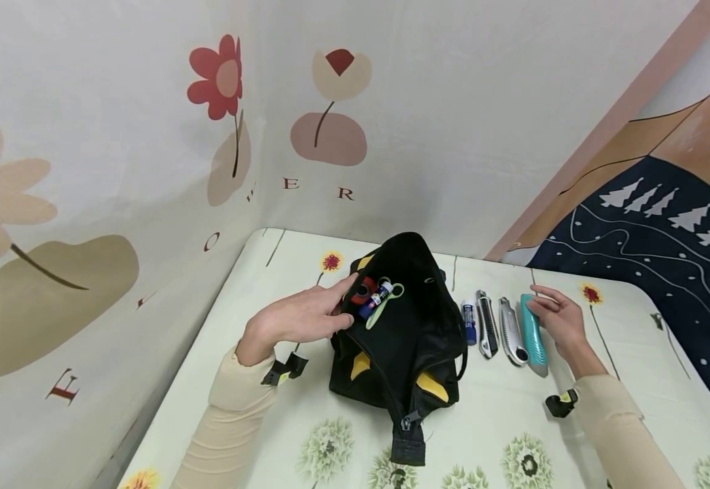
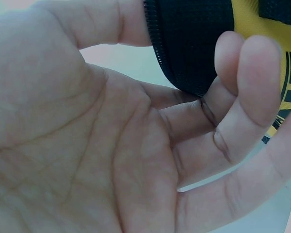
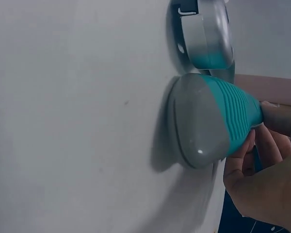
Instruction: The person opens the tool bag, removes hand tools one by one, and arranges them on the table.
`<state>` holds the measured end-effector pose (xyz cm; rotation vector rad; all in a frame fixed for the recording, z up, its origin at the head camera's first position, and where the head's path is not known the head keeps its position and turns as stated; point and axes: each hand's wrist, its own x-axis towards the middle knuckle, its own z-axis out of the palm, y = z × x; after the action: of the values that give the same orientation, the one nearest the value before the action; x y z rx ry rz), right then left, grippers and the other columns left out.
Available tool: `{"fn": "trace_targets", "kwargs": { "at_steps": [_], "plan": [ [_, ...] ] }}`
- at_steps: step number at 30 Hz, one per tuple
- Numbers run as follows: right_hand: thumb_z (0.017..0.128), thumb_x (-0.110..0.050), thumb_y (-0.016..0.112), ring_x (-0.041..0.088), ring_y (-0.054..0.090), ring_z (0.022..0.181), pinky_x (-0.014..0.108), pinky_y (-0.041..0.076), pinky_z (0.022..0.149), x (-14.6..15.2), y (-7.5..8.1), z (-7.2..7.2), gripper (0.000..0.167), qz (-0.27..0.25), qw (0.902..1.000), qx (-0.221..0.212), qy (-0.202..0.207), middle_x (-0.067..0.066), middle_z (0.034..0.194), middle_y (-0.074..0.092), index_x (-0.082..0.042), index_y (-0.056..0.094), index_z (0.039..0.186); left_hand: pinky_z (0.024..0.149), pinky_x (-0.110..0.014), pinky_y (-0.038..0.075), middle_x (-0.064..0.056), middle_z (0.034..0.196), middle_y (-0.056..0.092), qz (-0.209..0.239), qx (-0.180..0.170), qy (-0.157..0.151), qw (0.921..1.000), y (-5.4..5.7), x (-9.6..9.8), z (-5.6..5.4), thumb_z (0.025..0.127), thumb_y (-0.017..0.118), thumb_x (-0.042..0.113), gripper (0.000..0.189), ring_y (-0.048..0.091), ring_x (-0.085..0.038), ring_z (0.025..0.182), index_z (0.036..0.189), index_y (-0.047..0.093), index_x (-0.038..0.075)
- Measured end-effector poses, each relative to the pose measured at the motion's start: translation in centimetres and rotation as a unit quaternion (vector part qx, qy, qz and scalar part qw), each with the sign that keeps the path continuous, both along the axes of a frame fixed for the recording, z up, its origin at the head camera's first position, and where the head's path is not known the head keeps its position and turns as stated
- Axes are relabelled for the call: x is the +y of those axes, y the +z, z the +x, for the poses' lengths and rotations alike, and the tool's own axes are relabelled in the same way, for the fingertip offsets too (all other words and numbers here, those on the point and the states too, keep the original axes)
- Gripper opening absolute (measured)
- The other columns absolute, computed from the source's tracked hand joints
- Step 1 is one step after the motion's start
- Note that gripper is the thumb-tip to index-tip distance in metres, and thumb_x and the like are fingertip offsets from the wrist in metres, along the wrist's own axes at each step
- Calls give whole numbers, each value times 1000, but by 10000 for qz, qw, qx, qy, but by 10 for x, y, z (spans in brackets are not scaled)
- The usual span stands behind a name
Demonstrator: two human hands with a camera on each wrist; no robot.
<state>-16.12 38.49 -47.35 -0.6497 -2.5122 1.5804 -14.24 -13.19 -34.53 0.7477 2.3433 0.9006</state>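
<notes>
A black bag (image 1: 361, 380) with yellow patches lies unzipped on the table, its mouth open. My left hand (image 1: 306, 314) pinches the left edge of that mouth; the left wrist view shows the zip edge (image 2: 157, 53) between thumb and fingers. Inside are a purple glue stick (image 1: 374, 302), light green scissors (image 1: 379, 312) and a red round thing (image 1: 362, 292). At the right, my right hand (image 1: 562, 324) pinches the upper end of a teal utility knife (image 1: 533, 329). Its grey end (image 3: 196, 121) points towards me and appears close to the table.
Left of the teal knife lie a silver utility knife (image 1: 511, 333), a black-and-grey box cutter (image 1: 486, 326) and a blue glue stick (image 1: 469, 324), in a row beside the bag. A flowered cloth (image 1: 483, 435) covers the table. Printed fabric walls (image 1: 428, 136) stand behind and at the left.
</notes>
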Motion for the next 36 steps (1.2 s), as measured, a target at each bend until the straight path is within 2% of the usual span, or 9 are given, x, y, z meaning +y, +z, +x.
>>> {"fn": "trace_targets", "kwargs": {
  "at_steps": [6,9,11,14,17,19,25,31,36],
  "plan": [
    [110,-11,69,-14,62,86,13,54,74,-3,-3,-4,48,222,9997,-82,47,-36,88,68,-1,60,157,66,-34,38,7,60,39,1,-24,18,10000,-1,0,0,113,53,25,81,33,-11,50,179,9,5],
    [109,-9,70,-16,61,82,11,54,72,-2,-5,-5,47,422,9990,-112,84,-28,93,73,2,61,154,66,-34,37,7,60,39,-18,-7,24,10000,-1,0,0,113,53,26,82,33,-11,51,179,9,6],
    [108,-7,71,-17,60,80,10,53,71,-2,-6,-5,46,596,9981,-92,89,-19,98,79,3,63,152,67,-34,37,7,61,39,-25,26,19,10000,-1,0,0,112,53,26,82,34,-11,52,179,9,6],
    [107,-6,72,-18,58,79,9,52,70,-2,-9,-5,45,918,9957,-78,135,3,114,84,4,65,150,68,-33,37,8,61,40,-34,52,8,10000,-1,0,0,112,53,25,82,35,-11,53,179,10,6],
    [107,-7,73,-18,56,80,9,50,70,-3,-11,-5,43,1228,9922,-92,213,21,129,79,3,67,149,68,-34,36,7,62,41,-34,57,6,10000,0,1,0,112,53,25,82,36,-11,54,179,10,6],
    [107,-8,73,-17,54,81,9,49,70,-4,-13,-5,43,1375,9901,-81,259,26,134,75,2,67,148,68,-34,36,7,63,42,-37,61,-1,10000,0,1,0,112,53,25,82,36,-11,54,179,10,6],
    [106,-9,75,-16,55,77,8,47,69,-6,-12,-4,41,1574,9873,-47,227,27,131,76,3,69,145,67,-33,36,7,63,43,-22,62,-11,10000,0,1,1,112,53,24,82,36,-11,53,179,10,5],
    [105,-9,75,4,57,82,13,46,64,-7,-11,-3,40,1693,9852,-264,1,24,119,77,3,70,143,66,-33,36,7,62,42,-27,47,-4,10000,0,0,1,112,53,25,82,36,-11,53,179,9,6],
    [104,-8,76,11,59,84,16,46,63,-7,-10,-4,41,1686,9853,-276,17,21,112,77,5,70,142,67,-33,37,7,62,41,-38,43,-2,10000,0,-1,1,112,53,26,82,35,-11,53,179,9,6]
  ]
}}
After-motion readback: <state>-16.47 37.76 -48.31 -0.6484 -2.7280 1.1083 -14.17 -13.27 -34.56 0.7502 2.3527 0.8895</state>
